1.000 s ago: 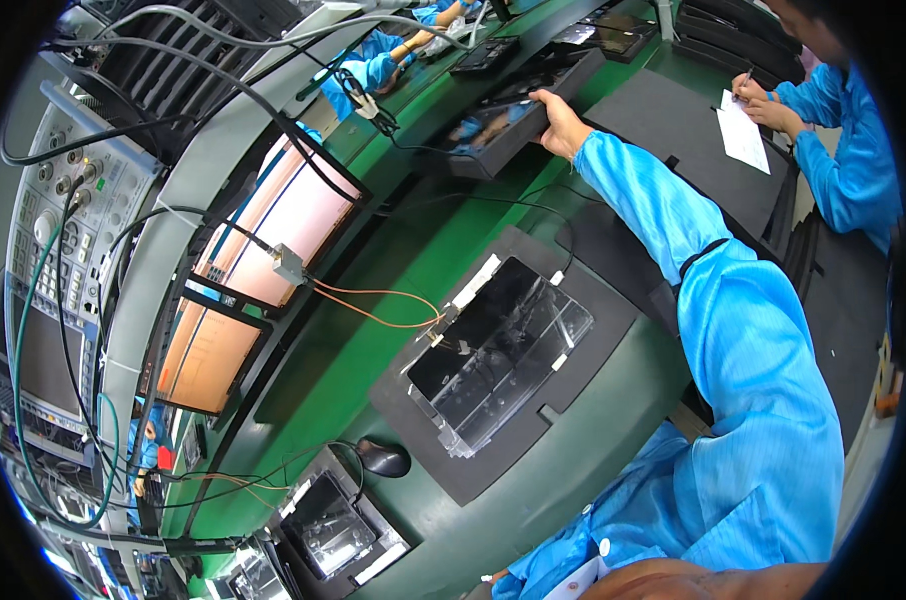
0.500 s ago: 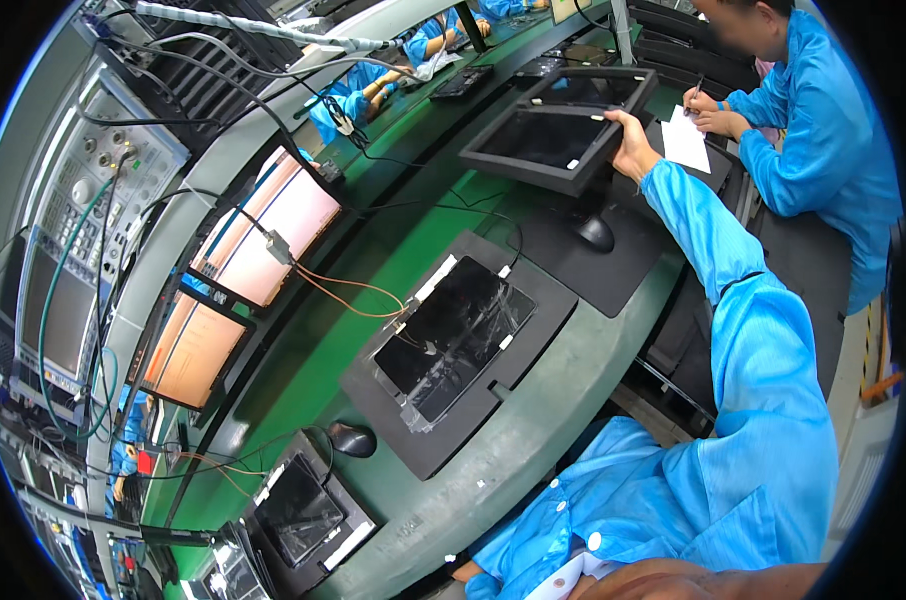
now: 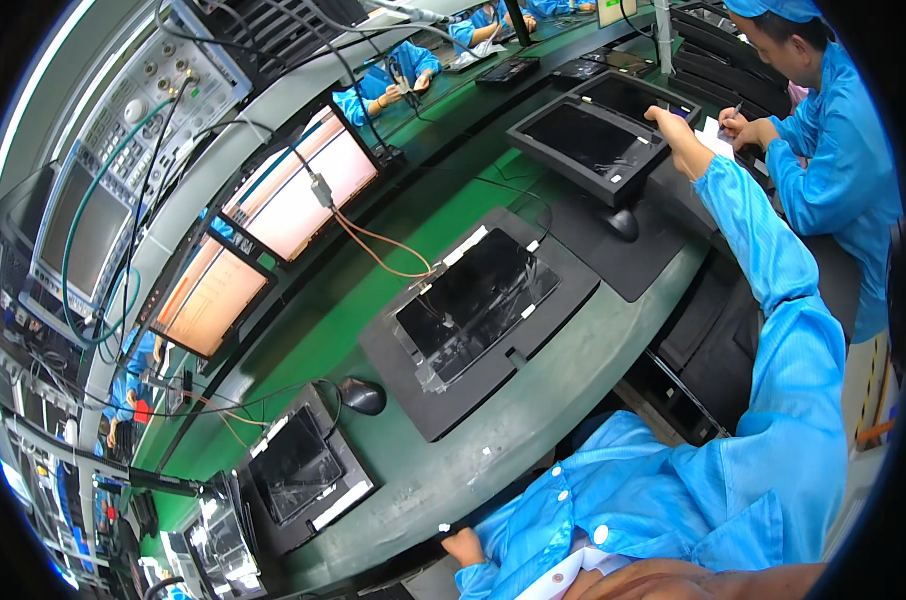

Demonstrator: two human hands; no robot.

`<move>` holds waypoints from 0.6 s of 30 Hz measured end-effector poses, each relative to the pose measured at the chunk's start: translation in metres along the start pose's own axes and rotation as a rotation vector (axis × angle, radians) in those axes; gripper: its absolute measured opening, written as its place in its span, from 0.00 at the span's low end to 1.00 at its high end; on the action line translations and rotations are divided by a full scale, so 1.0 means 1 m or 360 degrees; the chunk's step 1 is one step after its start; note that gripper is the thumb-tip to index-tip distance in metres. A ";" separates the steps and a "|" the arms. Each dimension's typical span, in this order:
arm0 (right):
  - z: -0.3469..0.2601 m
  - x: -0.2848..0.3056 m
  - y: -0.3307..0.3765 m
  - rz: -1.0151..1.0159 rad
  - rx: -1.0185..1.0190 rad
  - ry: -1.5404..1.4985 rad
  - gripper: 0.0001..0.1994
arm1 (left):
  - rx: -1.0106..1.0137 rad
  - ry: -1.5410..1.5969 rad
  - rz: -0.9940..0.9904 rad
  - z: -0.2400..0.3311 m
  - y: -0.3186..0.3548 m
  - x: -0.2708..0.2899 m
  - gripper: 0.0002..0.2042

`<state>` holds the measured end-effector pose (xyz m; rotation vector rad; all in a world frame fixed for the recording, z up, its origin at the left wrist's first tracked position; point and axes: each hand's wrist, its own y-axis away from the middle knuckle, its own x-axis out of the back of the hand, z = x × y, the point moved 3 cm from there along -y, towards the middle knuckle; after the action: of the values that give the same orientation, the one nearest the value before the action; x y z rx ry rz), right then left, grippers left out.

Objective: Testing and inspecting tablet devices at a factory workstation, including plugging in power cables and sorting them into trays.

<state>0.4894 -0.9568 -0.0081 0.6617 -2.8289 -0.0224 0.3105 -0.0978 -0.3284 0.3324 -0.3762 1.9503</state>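
At the far right of the bench, my right hand reaches out with its fingers closed at the right rim of a black tray. A dark flat screen panel lies in that tray. Beyond the fingertips lies a second dark panel in a similar tray. My left hand is low, by the bench's near edge, beside a small white bit. Its fingers look curled, and whatever they may hold is hidden. Mid-bench, a screen panel with clear film rests on a black holder, apart from both hands.
Two lit monitors and a measuring instrument line the left. Brown cables reach the middle panel. A black mouse and another mouse sit on the bench. At right, a co-worker in blue holds a pen.
My right hand and the black tray have shifted slightly right together, and the tray looks lower. My left hand has come into fuller view. The whole view has swung a little.
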 end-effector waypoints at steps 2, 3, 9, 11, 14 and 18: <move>-0.005 -0.015 0.047 -0.0299 0.0294 -0.0137 0.26 | 0.0241 -0.0249 -0.0309 0.019 0.010 -0.001 0.14; -0.012 -0.028 0.071 -0.0401 0.0480 -0.0080 0.18 | 0.0342 -0.0386 -0.0487 0.026 0.010 -0.005 0.15; -0.030 -0.113 0.242 -0.1420 0.1288 0.0304 0.07 | -0.0085 -0.0320 -0.1151 0.099 0.032 0.011 0.23; -0.037 -0.130 0.290 -0.1595 0.1675 0.0499 0.07 | -0.0015 -0.0252 -0.1369 0.130 0.039 0.024 0.24; -0.041 -0.158 0.340 -0.1921 0.1691 0.0588 0.09 | 0.0122 -0.0020 -0.1613 0.183 0.038 0.041 0.23; -0.036 -0.209 0.394 -0.2000 0.1925 0.0474 0.12 | -0.0424 0.0100 -0.1435 0.254 0.012 0.057 0.19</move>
<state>0.5078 -0.5103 0.0067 2.2113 -1.4296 1.4125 0.2920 -0.1587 -0.0757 0.2092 -0.3553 1.0123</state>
